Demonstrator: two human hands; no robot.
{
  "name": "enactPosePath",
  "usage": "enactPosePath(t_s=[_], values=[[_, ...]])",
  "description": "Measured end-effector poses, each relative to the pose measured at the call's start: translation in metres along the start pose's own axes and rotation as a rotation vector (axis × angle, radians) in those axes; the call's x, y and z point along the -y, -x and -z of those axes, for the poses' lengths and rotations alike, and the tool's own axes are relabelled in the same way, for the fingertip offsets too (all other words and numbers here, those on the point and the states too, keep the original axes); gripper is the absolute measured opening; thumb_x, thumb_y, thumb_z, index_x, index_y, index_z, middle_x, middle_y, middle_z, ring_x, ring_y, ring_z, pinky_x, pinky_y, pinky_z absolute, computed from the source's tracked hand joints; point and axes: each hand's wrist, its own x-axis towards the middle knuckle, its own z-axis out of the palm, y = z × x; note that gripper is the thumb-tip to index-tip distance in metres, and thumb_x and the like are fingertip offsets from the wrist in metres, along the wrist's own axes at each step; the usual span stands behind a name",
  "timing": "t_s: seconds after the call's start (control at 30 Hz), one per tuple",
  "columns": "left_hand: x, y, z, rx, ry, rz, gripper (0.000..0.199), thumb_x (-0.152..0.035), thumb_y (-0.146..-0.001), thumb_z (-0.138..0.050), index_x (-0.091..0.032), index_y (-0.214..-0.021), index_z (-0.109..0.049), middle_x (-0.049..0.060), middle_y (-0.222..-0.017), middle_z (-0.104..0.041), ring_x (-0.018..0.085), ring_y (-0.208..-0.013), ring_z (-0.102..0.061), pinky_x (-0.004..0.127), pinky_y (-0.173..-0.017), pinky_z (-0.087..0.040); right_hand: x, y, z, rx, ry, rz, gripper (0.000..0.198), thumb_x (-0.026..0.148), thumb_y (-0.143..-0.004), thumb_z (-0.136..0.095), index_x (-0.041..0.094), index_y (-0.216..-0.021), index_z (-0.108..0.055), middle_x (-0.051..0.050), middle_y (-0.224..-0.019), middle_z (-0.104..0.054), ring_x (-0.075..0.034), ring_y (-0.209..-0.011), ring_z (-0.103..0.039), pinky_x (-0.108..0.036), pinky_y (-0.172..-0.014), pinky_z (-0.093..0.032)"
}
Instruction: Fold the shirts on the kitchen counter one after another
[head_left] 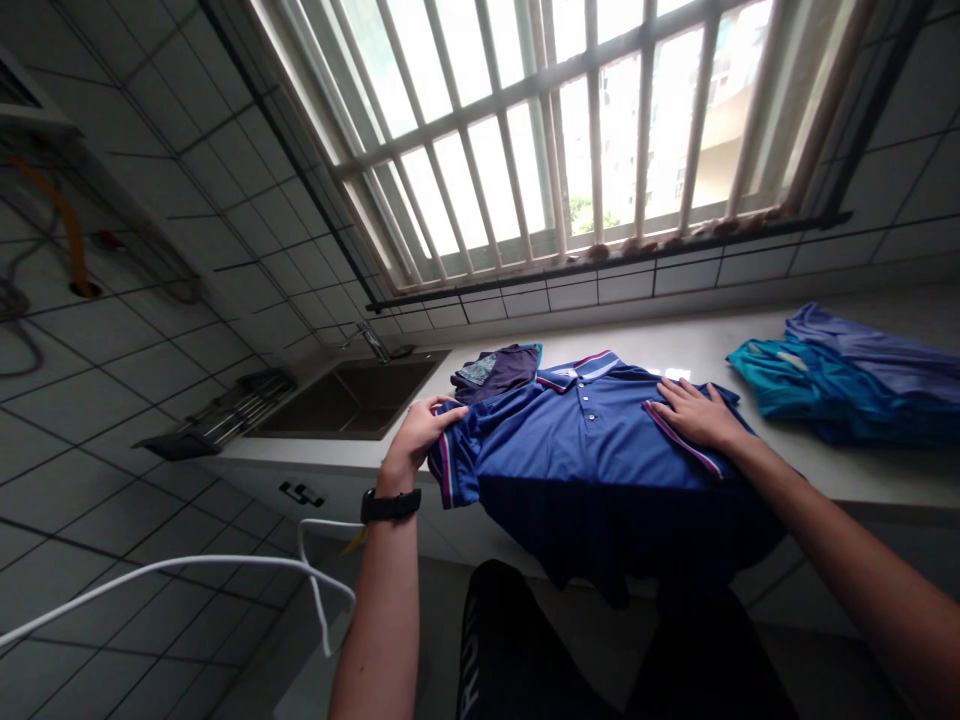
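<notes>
A blue polo shirt (555, 430) lies front up on the white counter, its collar toward the window and its lower part hanging over the front edge. Striped bands trim the collar and the sleeves. At the left sleeve, my left hand (421, 432) has the cloth between thumb and fingers; part of its grip is hidden. My right hand (699, 412) lies flat with fingers spread on the shirt by the right sleeve. Behind the left shoulder sits a folded dark purple garment (510, 370) with a patterned patch.
Teal and lavender clothes (847, 380) are heaped on the counter at the right. To the left is a dark sink (352, 395) with a faucet (373, 340) and a metal rack (232, 410) beside it. A white cable (187, 563) loops at lower left, below a barred window (555, 130).
</notes>
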Motion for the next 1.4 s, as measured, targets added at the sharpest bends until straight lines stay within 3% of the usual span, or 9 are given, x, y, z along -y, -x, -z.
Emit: enactPosePath(t_s=[0.13, 0.37, 0.47, 0.6, 0.8, 1.03, 1.13, 1.27, 1.4], values=[[-0.002, -0.003, -0.022, -0.005, 0.093, -0.046, 0.071, -0.046, -0.046, -0.096, -0.015, -0.104, -0.068, 0.007, -0.095, -0.073, 0.024, -0.089, -0.071, 0.035, -0.079, -0.056, 0.001, 0.000, 0.002, 0.026, 0.002, -0.010, 0.074, 0.059, -0.103, -0.020, 0.021, -0.164, -0.038, -0.008, -0.173, -0.028, -0.034, -0.160, -0.023, -0.064, -0.127, -0.018], [0.003, -0.007, -0.049, 0.289, 0.011, -0.113, 0.061, -0.050, -0.064, -0.087, -0.018, -0.112, -0.068, 0.014, -0.116, -0.075, 0.030, -0.113, -0.069, 0.044, -0.102, -0.052, 0.004, 0.003, 0.006, 0.030, 0.009, -0.013, 0.074, 0.060, -0.104, -0.017, 0.022, -0.164, -0.037, -0.009, -0.174, -0.026, -0.033, -0.161, -0.021, -0.062, -0.128, -0.016], [0.017, -0.012, -0.056, 0.129, -0.298, -0.131, 0.050, -0.040, -0.062, -0.088, -0.018, -0.103, -0.069, 0.015, -0.115, -0.073, 0.034, -0.117, -0.066, 0.045, -0.107, -0.047, 0.005, 0.004, 0.007, 0.023, 0.007, -0.012, 0.073, 0.059, -0.104, -0.018, 0.022, -0.164, -0.038, -0.009, -0.173, -0.028, -0.033, -0.161, -0.021, -0.062, -0.128, -0.016], [0.032, -0.016, -0.064, -0.157, -0.652, -0.082, 0.066, -0.043, -0.065, -0.087, -0.015, -0.120, -0.062, 0.023, -0.132, -0.062, 0.042, -0.134, -0.054, 0.047, -0.114, -0.039, 0.005, 0.004, 0.007, 0.026, 0.011, -0.016, 0.073, 0.059, -0.104, -0.019, 0.021, -0.164, -0.038, -0.009, -0.173, -0.028, -0.033, -0.161, -0.021, -0.062, -0.128, -0.017], [0.044, -0.027, -0.064, -0.104, -0.622, -0.057, 0.056, -0.038, -0.073, -0.082, -0.017, -0.118, -0.056, 0.023, -0.126, -0.067, 0.038, -0.125, -0.061, 0.043, -0.107, -0.044, 0.004, 0.004, 0.007, 0.023, 0.002, -0.020, 0.071, 0.058, -0.104, -0.020, 0.023, -0.164, -0.037, -0.007, -0.173, -0.029, -0.032, -0.161, -0.023, -0.061, -0.128, -0.019], [0.050, -0.038, -0.060, -0.150, -0.547, 0.000, 0.077, -0.048, -0.062, -0.089, -0.016, -0.122, -0.054, 0.027, -0.132, -0.064, 0.044, -0.132, -0.057, 0.046, -0.108, -0.044, 0.006, 0.004, 0.012, 0.047, -0.024, -0.034, 0.067, 0.056, -0.106, -0.025, 0.024, -0.162, -0.041, -0.006, -0.172, -0.031, -0.031, -0.161, -0.023, -0.060, -0.129, -0.018], [0.050, -0.048, -0.055, -0.173, -0.362, 0.036, 0.075, -0.048, -0.054, -0.093, -0.019, -0.113, -0.056, 0.022, -0.125, -0.069, 0.043, -0.128, -0.061, 0.044, -0.102, -0.047, 0.003, 0.001, 0.026, 0.018, -0.124, -0.055, 0.058, 0.046, -0.106, -0.029, 0.023, -0.153, -0.055, -0.007, -0.168, -0.040, -0.030, -0.156, -0.035, -0.052, -0.128, -0.027], [0.045, -0.064, -0.043, -0.084, -0.113, 0.066, 0.073, -0.040, -0.046, -0.098, -0.019, -0.105, -0.060, 0.011, -0.099, -0.074, 0.037, -0.102, -0.072, 0.035, -0.075, -0.054, 0.001, -0.010, 0.049, -0.210, -0.179, -0.147, 0.051, 0.030, -0.097, -0.050, 0.017, -0.145, -0.061, -0.014, -0.156, -0.055, -0.032, -0.142, -0.053, -0.038, -0.120, -0.042], [0.032, -0.072, -0.041, 0.071, 0.001, 0.228, 0.064, -0.023, -0.052, -0.095, -0.018, -0.107, -0.063, 0.003, -0.077, -0.070, 0.025, -0.067, -0.072, 0.026, -0.049, -0.045, 0.004, -0.029, 0.061, -0.001, -0.321, -0.274, 0.068, 0.024, -0.076, -0.078, 0.011, -0.140, -0.059, -0.019, -0.120, -0.074, -0.034, -0.116, -0.069, -0.036, -0.093, -0.058]])
